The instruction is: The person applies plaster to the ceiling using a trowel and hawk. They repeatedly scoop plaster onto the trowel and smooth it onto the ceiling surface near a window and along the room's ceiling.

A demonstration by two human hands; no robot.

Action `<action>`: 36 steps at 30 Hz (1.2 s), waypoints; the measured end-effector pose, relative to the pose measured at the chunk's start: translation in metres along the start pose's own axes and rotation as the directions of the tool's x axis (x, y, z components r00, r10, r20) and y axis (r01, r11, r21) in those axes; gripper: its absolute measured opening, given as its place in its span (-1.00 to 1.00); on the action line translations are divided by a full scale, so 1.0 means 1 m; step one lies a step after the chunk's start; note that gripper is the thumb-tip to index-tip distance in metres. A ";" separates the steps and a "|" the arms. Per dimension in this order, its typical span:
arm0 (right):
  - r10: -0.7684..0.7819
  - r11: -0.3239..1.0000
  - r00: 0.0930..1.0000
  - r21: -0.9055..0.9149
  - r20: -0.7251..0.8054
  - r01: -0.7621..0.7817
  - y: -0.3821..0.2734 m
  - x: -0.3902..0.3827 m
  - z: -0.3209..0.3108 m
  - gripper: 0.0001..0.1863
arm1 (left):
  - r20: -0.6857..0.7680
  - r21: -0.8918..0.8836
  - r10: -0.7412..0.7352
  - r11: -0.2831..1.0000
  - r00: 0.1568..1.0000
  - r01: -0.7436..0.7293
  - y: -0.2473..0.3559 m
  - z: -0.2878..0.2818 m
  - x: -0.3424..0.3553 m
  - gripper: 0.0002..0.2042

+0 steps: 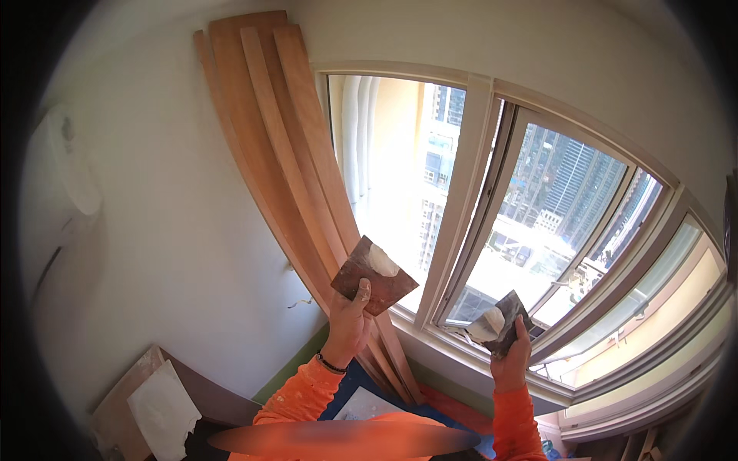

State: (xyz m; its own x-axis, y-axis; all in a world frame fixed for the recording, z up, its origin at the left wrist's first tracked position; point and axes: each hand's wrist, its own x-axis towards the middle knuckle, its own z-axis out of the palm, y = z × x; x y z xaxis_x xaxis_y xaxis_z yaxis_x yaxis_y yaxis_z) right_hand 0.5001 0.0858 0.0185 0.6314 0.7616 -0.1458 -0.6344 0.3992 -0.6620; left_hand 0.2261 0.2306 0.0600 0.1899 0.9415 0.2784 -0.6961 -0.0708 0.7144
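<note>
Head view: the left hand (pixel 350 326) clamps a square brown plate (pixel 384 290), its thumb laid over the near face and its other fingers mostly hidden. This plate stands cornerwise, with a white paste lump (pixel 382 261) toward its upper right, away from the thumb. Off to the right and slightly lower, well apart, the right hand (pixel 513 365) grips a smaller dark plate (pixel 510 313), a digit along its right edge. White paste (pixel 487 326) covers its left part, the side nearer the left hand. Neither plate shows a clear long axis; wooden boards (pixel 269 146) lean behind the brown one.
</note>
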 end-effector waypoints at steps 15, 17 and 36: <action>-0.069 0.996 0.998 -0.057 -0.007 0.069 -0.075 -0.012 -0.155 -0.56 | -0.343 0.054 0.776 0.578 0.529 -0.814 0.219 0.135 0.158 -0.60; -0.093 0.994 0.996 -0.058 0.005 0.093 -0.074 -0.022 -0.148 -0.58 | -0.399 -0.001 0.702 0.644 0.590 -0.765 0.251 0.160 0.161 -0.60; -0.289 0.956 0.953 -0.074 -0.092 0.283 -0.035 -0.064 -0.086 -0.31 | 0.064 0.717 0.820 -0.434 -0.568 -0.546 0.352 0.250 0.240 -0.26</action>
State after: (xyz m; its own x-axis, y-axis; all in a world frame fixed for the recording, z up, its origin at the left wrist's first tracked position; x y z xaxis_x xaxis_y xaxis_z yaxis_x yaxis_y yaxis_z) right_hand 0.5202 -0.0203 -0.0122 0.8261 0.5633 -0.0155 -0.3949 0.5591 -0.7290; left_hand 0.1996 0.3490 0.5387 -0.6347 -0.6143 0.4688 0.6948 -0.7192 -0.0016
